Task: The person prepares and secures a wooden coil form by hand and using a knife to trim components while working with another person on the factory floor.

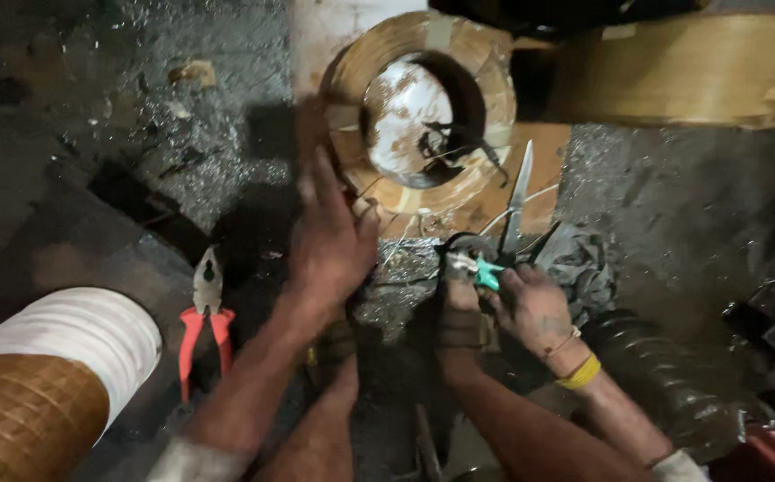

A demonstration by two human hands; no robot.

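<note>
My left hand [329,236] is blurred and reaches up to the lower left rim of a tan, tape-wrapped ring coil [477,71] lying on the floor. Thin wires [379,192] run by its thumb; whether it grips one is unclear. My right hand [530,308], with a yellow band on the wrist, pinches a small teal-handled piece [487,273]. A long bright metal blade [518,196] rises just above those fingers, pointing at the coil. One bare foot [459,303] lies between my hands, toes next to the teal piece.
Red-handled pliers [205,312] lie on the floor to the left. A white and brown wrapped roll [48,375] fills the lower left corner. A large tan coil [691,67] sits at top right. A grey rag [584,263] and a black ribbed hose [655,366] lie to the right.
</note>
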